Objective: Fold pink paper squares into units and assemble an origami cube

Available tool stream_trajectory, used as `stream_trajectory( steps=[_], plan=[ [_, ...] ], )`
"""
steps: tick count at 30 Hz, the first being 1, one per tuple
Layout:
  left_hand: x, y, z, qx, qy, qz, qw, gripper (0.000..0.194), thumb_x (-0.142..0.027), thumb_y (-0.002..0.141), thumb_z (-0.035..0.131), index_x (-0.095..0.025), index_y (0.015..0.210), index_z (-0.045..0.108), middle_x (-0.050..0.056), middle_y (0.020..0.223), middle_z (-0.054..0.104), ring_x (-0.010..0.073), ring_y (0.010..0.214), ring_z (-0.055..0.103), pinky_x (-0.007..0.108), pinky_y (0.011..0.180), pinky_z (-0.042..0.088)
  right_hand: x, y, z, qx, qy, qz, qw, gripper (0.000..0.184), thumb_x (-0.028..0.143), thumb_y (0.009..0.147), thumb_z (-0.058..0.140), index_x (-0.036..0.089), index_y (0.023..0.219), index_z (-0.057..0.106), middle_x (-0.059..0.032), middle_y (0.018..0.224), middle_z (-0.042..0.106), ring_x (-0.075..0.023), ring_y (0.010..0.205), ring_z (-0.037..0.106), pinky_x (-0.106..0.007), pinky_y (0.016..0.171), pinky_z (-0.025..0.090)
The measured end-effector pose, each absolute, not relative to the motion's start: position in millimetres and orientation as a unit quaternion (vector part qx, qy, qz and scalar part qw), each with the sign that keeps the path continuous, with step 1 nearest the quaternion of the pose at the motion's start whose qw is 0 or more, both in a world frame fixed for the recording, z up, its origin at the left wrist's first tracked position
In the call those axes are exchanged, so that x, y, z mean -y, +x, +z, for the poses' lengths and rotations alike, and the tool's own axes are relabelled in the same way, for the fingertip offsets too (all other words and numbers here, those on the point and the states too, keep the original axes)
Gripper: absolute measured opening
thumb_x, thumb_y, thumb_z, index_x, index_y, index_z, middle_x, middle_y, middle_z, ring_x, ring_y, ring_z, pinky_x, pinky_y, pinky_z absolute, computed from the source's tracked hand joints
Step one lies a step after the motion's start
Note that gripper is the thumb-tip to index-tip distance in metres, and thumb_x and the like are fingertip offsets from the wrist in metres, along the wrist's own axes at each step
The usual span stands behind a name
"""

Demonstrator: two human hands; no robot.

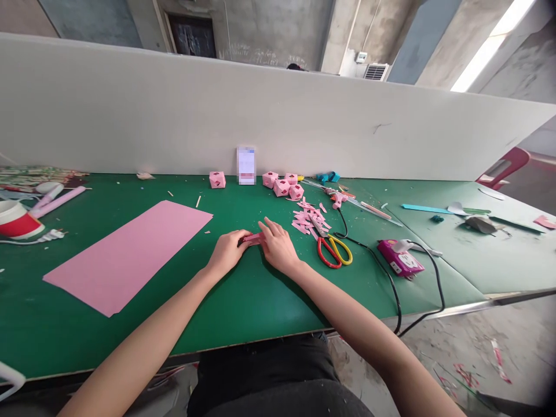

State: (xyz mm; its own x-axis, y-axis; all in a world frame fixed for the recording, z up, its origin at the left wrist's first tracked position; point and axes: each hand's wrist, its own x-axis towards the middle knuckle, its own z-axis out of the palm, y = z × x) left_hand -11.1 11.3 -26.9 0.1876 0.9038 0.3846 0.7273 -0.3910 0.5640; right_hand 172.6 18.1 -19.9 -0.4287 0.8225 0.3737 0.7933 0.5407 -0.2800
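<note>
A small folded pink paper piece (253,238) lies low over the table between my two hands. My left hand (226,252) pinches its left end with thumb and forefinger. At the other end, my right hand (280,249) has its thumb side on the paper, with the other fingers stretched forward; its exact grip is partly hidden. To the left lies a large pink paper sheet (130,255). Right of my hands are a heap of pink paper strips (307,219) and scissors (333,250) with one red and one yellow handle.
Pink paper cubes (217,180) and a propped phone (246,165) stand along the white partition (182,116). A pink glue gun (339,198) trails a black cable past a purple power socket (400,258). A red-and-white cup (19,220) is at the far left.
</note>
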Motion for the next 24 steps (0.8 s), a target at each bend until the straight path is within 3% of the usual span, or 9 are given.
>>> stream_trajectory(
  steps=[2,5,7,10,12,14,17,21,24],
  plan=[
    [-11.6,-10.3,-26.8,-0.546,0.746,0.353,0.145,0.018,-0.030,0.091,0.061,-0.023,0.105,0.070,0.006,0.099,0.078,0.0258,0.088,0.074,0.034,0.080,0.055,-13.1,164.9,-22.8,0.869,-0.444,0.009,0.218,0.054,0.013,0.097,0.043,0.007,0.151,0.041,-0.0188,0.159,0.038,-0.0287,0.147,0.038,-0.045,0.117,0.036],
    [-9.2,-10.0,-24.3,-0.571,0.716,0.359,0.176,0.031,-0.027,0.089,0.063,-0.022,0.119,0.063,0.007,0.097,0.079,0.0268,0.092,0.075,0.036,0.084,0.056,-8.9,156.7,-26.0,0.886,-0.428,-0.003,0.178,0.062,0.004,0.091,0.040,0.004,0.153,0.039,-0.0171,0.161,0.036,-0.0272,0.149,0.036,-0.045,0.123,0.030],
    [-4.9,-9.0,-23.1,-0.589,0.694,0.367,0.194,0.044,-0.028,0.090,0.062,-0.021,0.132,0.054,0.011,0.110,0.077,0.0286,0.104,0.073,0.041,0.092,0.055,-7.9,154.8,-27.4,0.886,-0.431,-0.011,0.169,0.064,0.002,0.089,0.040,0.003,0.153,0.038,-0.0180,0.161,0.034,-0.0280,0.150,0.034,-0.046,0.123,0.029],
    [4.3,-2.0,-26.3,-0.613,0.662,0.372,0.218,0.064,-0.029,0.091,0.057,-0.015,0.149,0.033,0.024,0.146,0.055,0.0339,0.136,0.054,0.053,0.109,0.044,-7.1,155.3,-28.7,0.886,-0.429,-0.017,0.172,0.062,0.004,0.091,0.039,0.003,0.153,0.037,-0.0184,0.162,0.032,-0.0290,0.151,0.032,-0.048,0.123,0.029],
    [10.4,6.7,-31.5,-0.637,0.644,0.367,0.210,0.076,-0.021,0.087,0.056,-0.012,0.154,0.020,0.028,0.157,0.038,0.0377,0.148,0.036,0.065,0.117,0.026,-6.4,156.0,-28.9,0.887,-0.428,-0.017,0.173,0.060,0.007,0.094,0.038,0.004,0.154,0.036,-0.0177,0.162,0.032,-0.0293,0.151,0.031,-0.048,0.123,0.030],
    [15.1,16.5,-36.8,-0.643,0.641,0.366,0.205,0.089,-0.012,0.080,0.056,-0.011,0.157,0.010,0.028,0.160,0.032,0.0387,0.153,0.023,0.069,0.119,0.015,-5.9,156.4,-28.5,0.888,-0.427,-0.015,0.168,0.058,0.011,0.097,0.038,0.003,0.154,0.035,-0.0178,0.162,0.031,-0.0296,0.152,0.030,-0.048,0.123,0.030],
    [18.9,26.2,-40.3,-0.608,0.653,0.370,0.256,0.099,-0.007,0.076,0.053,-0.017,0.159,-0.001,0.022,0.163,0.029,0.0362,0.155,0.017,0.070,0.120,0.008,-5.5,156.8,-27.4,0.890,-0.428,-0.013,0.157,0.059,0.014,0.098,0.039,0.000,0.155,0.032,-0.0192,0.162,0.029,-0.0307,0.152,0.028,-0.048,0.124,0.029],
    [22.2,26.2,-39.6,-0.600,0.620,0.401,0.309,0.103,-0.009,0.076,0.055,-0.020,0.160,-0.003,0.018,0.170,0.005,0.0358,0.156,-0.002,0.065,0.122,0.004,-5.1,156.8,-26.5,0.886,-0.437,-0.014,0.156,0.058,0.013,0.099,0.038,0.002,0.155,0.033,-0.0182,0.162,0.030,-0.0299,0.152,0.029,-0.048,0.124,0.029],
    [27.2,26.0,-42.0,-0.551,0.611,0.438,0.362,0.103,-0.011,0.080,0.053,-0.032,0.159,-0.008,0.011,0.171,0.011,0.0297,0.157,0.007,0.061,0.124,0.009,-4.9,156.3,-27.0,0.883,-0.441,-0.016,0.158,0.057,0.014,0.099,0.039,0.004,0.155,0.034,-0.0176,0.162,0.031,-0.0298,0.152,0.029,-0.048,0.124,0.029]
  ],
)
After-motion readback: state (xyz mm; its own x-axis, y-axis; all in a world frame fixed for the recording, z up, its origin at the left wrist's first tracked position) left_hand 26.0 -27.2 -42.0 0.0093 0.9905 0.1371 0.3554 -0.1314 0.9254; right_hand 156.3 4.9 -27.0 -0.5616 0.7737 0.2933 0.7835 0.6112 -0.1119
